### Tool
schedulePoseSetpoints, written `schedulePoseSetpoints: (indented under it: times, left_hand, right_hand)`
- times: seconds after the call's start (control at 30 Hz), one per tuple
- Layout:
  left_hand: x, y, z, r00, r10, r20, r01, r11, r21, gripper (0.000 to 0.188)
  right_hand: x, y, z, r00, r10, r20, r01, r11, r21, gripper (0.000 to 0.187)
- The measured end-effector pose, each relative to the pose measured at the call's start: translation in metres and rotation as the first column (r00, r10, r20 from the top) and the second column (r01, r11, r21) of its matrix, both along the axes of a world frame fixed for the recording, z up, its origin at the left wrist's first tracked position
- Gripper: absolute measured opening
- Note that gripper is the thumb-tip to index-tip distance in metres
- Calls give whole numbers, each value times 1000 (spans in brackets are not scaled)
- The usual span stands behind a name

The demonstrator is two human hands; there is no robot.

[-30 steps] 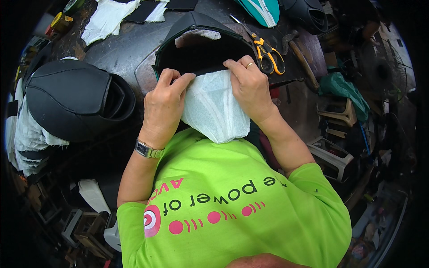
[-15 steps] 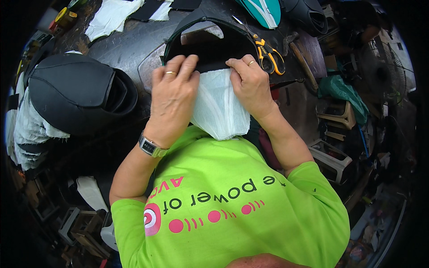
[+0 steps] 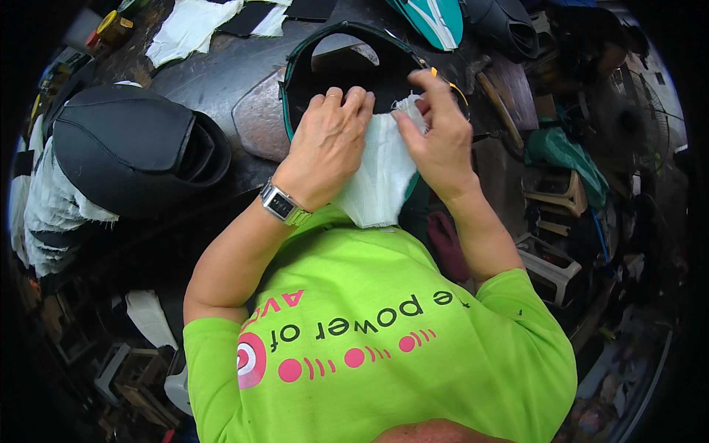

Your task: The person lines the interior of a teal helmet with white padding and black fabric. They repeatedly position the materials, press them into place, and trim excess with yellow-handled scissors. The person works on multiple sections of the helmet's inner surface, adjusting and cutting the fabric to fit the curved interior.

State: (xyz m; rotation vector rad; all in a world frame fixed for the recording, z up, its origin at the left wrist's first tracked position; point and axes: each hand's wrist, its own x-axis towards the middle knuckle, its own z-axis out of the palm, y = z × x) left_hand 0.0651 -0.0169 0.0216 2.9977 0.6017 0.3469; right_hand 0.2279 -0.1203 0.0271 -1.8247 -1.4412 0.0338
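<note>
A white woven cloth (image 3: 380, 184) hangs down from my hands toward my green shirt, its top corner frayed. It lies against a curved black piece (image 3: 402, 46) with a thin green edge, which stands arched on the table with a dark hollow inside. My left hand (image 3: 329, 140) is closed over the cloth's upper left edge, fingers together and bent into the hollow; its thumb is hidden. My right hand (image 3: 443, 140) pinches the frayed corner at the upper right, with the index finger raised. Orange-handled scissors (image 3: 463, 96) are mostly hidden behind the right hand.
A stack of black moulded shells (image 3: 122, 148) stands at left above layered white cloths (image 3: 55, 214). A hammer (image 3: 501, 107) lies right of my hands. White cloth scraps (image 3: 193, 29), a teal shell (image 3: 436, 22) and another black shell (image 3: 506, 29) are at the back. Stools (image 3: 550, 266) stand at right.
My left hand has moved right across the cloth. My right hand has shifted right, its index finger lifting, and now covers most of the scissors. The cloth's frayed top corner now shows.
</note>
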Motion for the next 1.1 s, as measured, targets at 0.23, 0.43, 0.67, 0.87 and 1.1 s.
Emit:
schedulePoseSetpoints:
  times: [0.23, 0.43, 0.67, 0.87, 1.1]
  left_hand:
    - [4, 5, 6, 999, 35, -13, -36, 997, -62, 47]
    - [7, 4, 23, 988, 154, 12, -134, 895, -425, 45]
    - [-16, -26, 2, 564, 424, 709, 359, 647, -673, 43]
    - [-43, 8, 7, 311, 644, 699, 949, -251, -191, 66]
    - [-60, 1, -1, 321, 738, 593, 935, -149, -321, 68]
  right_hand:
    - [26, 2, 9, 857, -148, -494, -56, 925, -375, 44]
    - [5, 3, 8, 649, 80, -757, -116, 993, 5, 19]
    - [-49, -13, 48, 841, 431, -328, -344, 893, 291, 40]
    - [-92, -3, 34, 808, 576, 123, -588, 775, 230, 80]
    - [-97, 12, 11, 713, 668, 213, -698, 705, 128, 69]
